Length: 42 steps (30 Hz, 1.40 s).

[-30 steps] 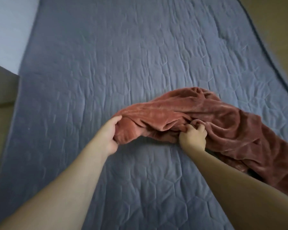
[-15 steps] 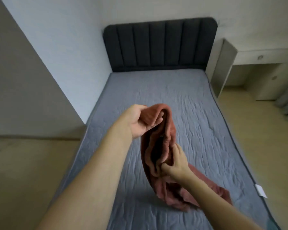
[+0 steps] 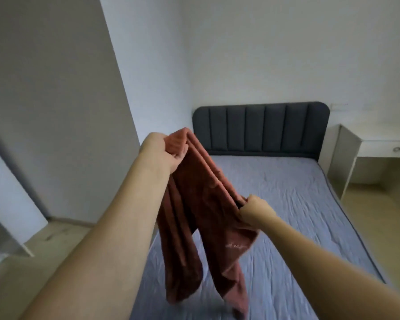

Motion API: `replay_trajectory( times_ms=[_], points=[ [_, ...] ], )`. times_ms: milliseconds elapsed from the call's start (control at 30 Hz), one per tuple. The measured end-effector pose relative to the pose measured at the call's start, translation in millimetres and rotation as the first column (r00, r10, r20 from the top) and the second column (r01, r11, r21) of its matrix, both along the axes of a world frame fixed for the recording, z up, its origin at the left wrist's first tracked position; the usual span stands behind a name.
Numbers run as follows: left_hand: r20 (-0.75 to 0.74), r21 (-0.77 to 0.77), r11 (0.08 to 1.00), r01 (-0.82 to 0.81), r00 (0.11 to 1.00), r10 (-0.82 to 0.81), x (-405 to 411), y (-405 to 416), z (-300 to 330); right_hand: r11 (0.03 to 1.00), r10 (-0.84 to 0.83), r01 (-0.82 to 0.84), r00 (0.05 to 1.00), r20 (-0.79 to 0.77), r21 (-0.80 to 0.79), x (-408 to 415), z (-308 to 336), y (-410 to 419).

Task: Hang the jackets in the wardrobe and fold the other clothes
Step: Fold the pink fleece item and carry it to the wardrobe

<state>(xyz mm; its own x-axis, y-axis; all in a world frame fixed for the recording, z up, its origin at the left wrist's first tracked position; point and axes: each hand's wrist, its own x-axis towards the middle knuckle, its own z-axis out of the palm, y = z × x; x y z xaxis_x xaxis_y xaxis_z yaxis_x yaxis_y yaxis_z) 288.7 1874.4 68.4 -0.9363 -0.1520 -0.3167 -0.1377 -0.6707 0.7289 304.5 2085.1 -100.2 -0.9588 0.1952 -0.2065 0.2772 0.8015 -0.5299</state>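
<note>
Rust-red plush garment (image 3: 201, 204) held up in the air over the bed (image 3: 298, 204) — left hand (image 3: 162, 151) grips its upper end, raised high; right hand (image 3: 255, 210) pinches its edge lower down — two lengths hang toward the bed's near edge.

Garment (image 3: 201, 204): rust-red, plain; bed cover (image 3: 286, 204): grey-blue, quilted; headboard (image 3: 261, 128): dark grey, vertical channels; desk (image 3: 379, 139): white

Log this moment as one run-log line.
step: lifting to fold | left hand: grips rust-red trousers waistband | right hand: grips other end | legs hanging over bed
</note>
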Motion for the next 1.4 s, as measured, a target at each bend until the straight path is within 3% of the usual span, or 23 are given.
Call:
replay_trajectory(
  times_ms=[100, 167, 233, 333, 400, 433, 500, 533, 633, 733, 833, 867, 900, 933, 967, 1033, 1067, 1100, 1167, 1233, 1267, 1333, 1400],
  points=[
    [0.036, -0.170, 0.973, -0.157, 0.986, 0.165, -5, -48, -14, 1.000, 0.018, -0.020, 0.981, 0.192, 0.011, -18, 55, 12],
    [0.058, -0.306, 0.913, -0.269, 0.952, 0.300, -4, -73, -30, 1.000, 0.007, -0.006, 0.992, 0.127, -0.014, -29, 90, 14],
    [0.057, -0.380, 0.858, -0.346, 0.917, 0.395, -3, -94, -38, 0.970, -0.015, 0.019, 1.000, 0.018, -0.241, -40, 121, 10],
    [0.028, -0.408, 0.893, -0.189, 0.975, 0.219, -4, -107, -22, 0.710, -0.096, -0.014, 0.988, -0.117, -0.704, -53, 159, 4],
    [-0.058, -0.306, 0.949, -0.070, 0.997, 0.055, 0, -107, 0, 0.529, -0.100, -0.129, 0.972, -0.212, -0.839, -60, 176, 1],
    [-0.138, -0.276, 0.961, -0.029, 0.990, -0.009, 2, -107, 9, 0.495, -0.103, -0.191, 0.956, -0.276, -0.848, -64, 179, 1],
    [-0.269, -0.347, 0.938, 0.020, 0.956, -0.119, 3, -108, 19, 0.656, -0.055, -0.330, 0.876, -0.479, -0.679, -71, 178, 4],
    [-0.292, -0.491, 0.871, 0.001, 0.942, -0.165, 1, -108, 19, 0.773, -0.001, -0.354, 0.829, -0.559, -0.526, -74, 175, 6],
    [-0.272, -0.887, 0.398, -0.234, 0.961, -0.042, -7, -110, 10, 0.910, 0.007, -0.281, 0.744, -0.668, -0.304, -81, 173, 13],
    [-0.312, -0.932, 0.201, -0.301, 0.950, -0.025, -11, -115, 12, 0.931, -0.068, -0.225, 0.669, -0.740, -0.289, -87, 183, 18],
    [-0.127, -0.930, -0.343, -0.131, 0.991, -0.034, -9, -117, 33, 0.871, -0.123, -0.288, 0.656, -0.745, -0.397, -92, 198, 20],
    [-0.098, -0.871, -0.482, -0.094, 0.995, -0.016, -7, -115, 42, 0.846, -0.141, -0.309, 0.656, -0.741, -0.434, -92, 203, 19],
    [-0.092, -0.839, -0.538, -0.079, 0.996, -0.002, -4, -111, 51, 0.837, -0.170, -0.294, 0.662, -0.730, -0.462, -92, 208, 19],
    [-0.107, -0.855, -0.508, -0.104, 0.994, -0.022, 0, -104, 63, 0.832, -0.212, -0.255, 0.673, -0.708, -0.493, -93, 214, 19],
    [-0.145, -0.921, -0.349, -0.172, 0.984, -0.103, 5, -99, 72, 0.823, -0.259, -0.207, 0.692, -0.674, -0.529, -94, 219, 19],
    [-0.260, -0.961, 0.186, -0.207, 0.904, -0.338, 14, -88, 87, 0.797, -0.320, -0.117, 0.750, -0.579, -0.592, -92, 232, 22],
    [-0.294, -0.926, 0.353, -0.137, 0.847, -0.442, 23, -81, 94, 0.780, -0.334, -0.094, 0.773, -0.539, -0.619, -88, 239, 23],
    [-0.300, -0.899, 0.435, -0.042, 0.783, -0.544, 30, -77, 99, 0.751, -0.336, -0.097, 0.796, -0.504, -0.654, -84, 245, 25],
    [-0.268, -0.881, 0.448, 0.154, 0.618, -0.739, 43, -68, 106, 0.660, -0.306, -0.148, 0.843, -0.443, -0.737, -77, 255, 27],
    [-0.184, -0.916, 0.330, 0.229, 0.492, -0.851, 57, -56, 114, 0.638, -0.279, -0.217, 0.829, -0.484, -0.739, -74, 263, 29],
    [-0.114, -0.958, 0.228, 0.173, 0.501, -0.858, 62, -49, 118, 0.670, -0.262, -0.236, 0.812, -0.522, -0.704, -71, 268, 30],
    [0.045, -0.993, -0.102, -0.052, 0.642, -0.765, 68, -33, 123, 0.770, -0.171, -0.277, 0.778, -0.605, -0.574, -63, 279, 33],
    [0.133, -0.838, -0.491, -0.240, 0.782, -0.609, 66, -25, 123, 0.823, -0.083, -0.310, 0.763, -0.641, -0.475, -58, 287, 40]
  ],
)
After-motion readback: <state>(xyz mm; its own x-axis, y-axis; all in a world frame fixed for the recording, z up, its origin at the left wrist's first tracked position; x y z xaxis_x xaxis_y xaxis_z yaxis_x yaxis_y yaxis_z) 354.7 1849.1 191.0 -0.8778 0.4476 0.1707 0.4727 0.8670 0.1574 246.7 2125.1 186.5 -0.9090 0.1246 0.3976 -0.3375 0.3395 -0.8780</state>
